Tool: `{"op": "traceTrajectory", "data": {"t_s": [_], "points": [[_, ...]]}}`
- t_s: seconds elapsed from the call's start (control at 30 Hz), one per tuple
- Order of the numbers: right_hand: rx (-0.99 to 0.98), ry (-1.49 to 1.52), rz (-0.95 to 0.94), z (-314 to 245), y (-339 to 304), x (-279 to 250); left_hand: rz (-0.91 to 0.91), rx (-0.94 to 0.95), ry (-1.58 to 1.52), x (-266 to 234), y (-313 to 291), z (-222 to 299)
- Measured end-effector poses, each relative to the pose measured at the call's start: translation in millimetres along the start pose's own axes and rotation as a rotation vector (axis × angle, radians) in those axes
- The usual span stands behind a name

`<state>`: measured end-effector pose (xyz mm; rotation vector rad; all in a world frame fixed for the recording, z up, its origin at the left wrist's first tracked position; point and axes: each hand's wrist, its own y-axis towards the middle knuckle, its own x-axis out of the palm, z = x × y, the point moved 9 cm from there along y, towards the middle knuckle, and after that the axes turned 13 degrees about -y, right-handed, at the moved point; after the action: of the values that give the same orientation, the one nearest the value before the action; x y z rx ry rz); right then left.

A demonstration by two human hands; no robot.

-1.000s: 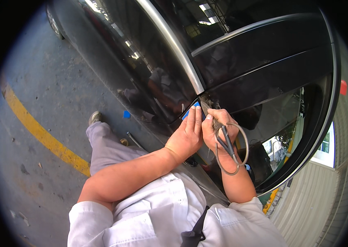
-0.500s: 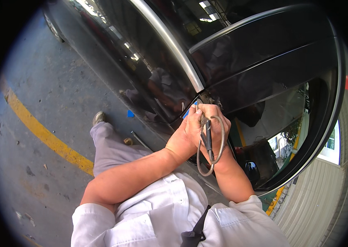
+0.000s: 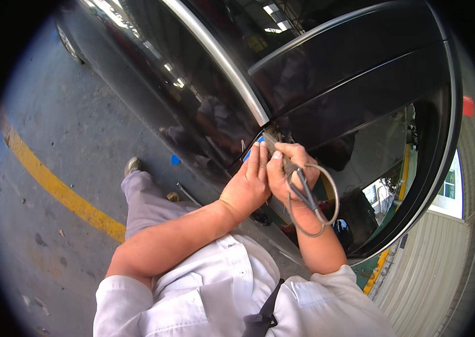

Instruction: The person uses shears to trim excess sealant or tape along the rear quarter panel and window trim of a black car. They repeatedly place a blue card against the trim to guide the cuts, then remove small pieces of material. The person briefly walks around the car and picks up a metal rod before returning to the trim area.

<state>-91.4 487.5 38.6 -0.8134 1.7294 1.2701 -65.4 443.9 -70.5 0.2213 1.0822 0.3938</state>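
Note:
My left hand (image 3: pixel 251 182) reaches to the panel edge of a black car (image 3: pixel 203 135), its fingers stretched out side by side. The fingertips lie by a strip of blue tape (image 3: pixel 260 139) at the seam. In my right hand (image 3: pixel 278 181) is a flat, grey-brown blade-like tool (image 3: pixel 269 142), pinched between thumb and fingers. The blade's tip points at the corner below the silver trim strip (image 3: pixel 237 78). From the same grip hang a black rod (image 3: pixel 311 202) and a thin grey loop (image 3: pixel 337 196); how they join the tool is hidden.
An open car door (image 3: pixel 361 90) with a dark window stands to the right, close to my right forearm. My shoe (image 3: pixel 133 166) is on the grey floor beside a yellow line (image 3: pixel 63 194). A blue scrap (image 3: pixel 175 160) lies near the car. Ribbed wall panels (image 3: pixel 423 269) are at far right.
My hands have moved apart a little. The left fingers have straightened toward the tape, and the right hand has turned, swinging the loop and rod to the right. The flat blade shows more.

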Motion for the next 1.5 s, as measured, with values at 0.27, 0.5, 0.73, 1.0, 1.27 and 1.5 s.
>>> {"op": "traceTrajectory", "data": {"t_s": [0.27,0.5,0.73,1.0,1.27,1.5], "points": [[-0.267,0.159,-0.105,15,6,1,0.135,-0.004,0.098,-21,0,-2],[-0.564,0.136,-0.15,11,9,2,0.063,0.006,0.189,-17,1,0],[-0.831,0.022,-0.256,2,13,4,0.073,-0.009,0.134,-15,1,-1],[-0.822,0.048,-0.364,6,15,9,0.062,-0.033,0.133,-9,2,0],[-0.785,0.052,-0.359,3,10,-1,0.109,-0.035,0.154,-16,3,0],[-0.664,0.168,-0.213,8,-19,-63,0.195,-0.049,0.08,-42,5,-1]]}}
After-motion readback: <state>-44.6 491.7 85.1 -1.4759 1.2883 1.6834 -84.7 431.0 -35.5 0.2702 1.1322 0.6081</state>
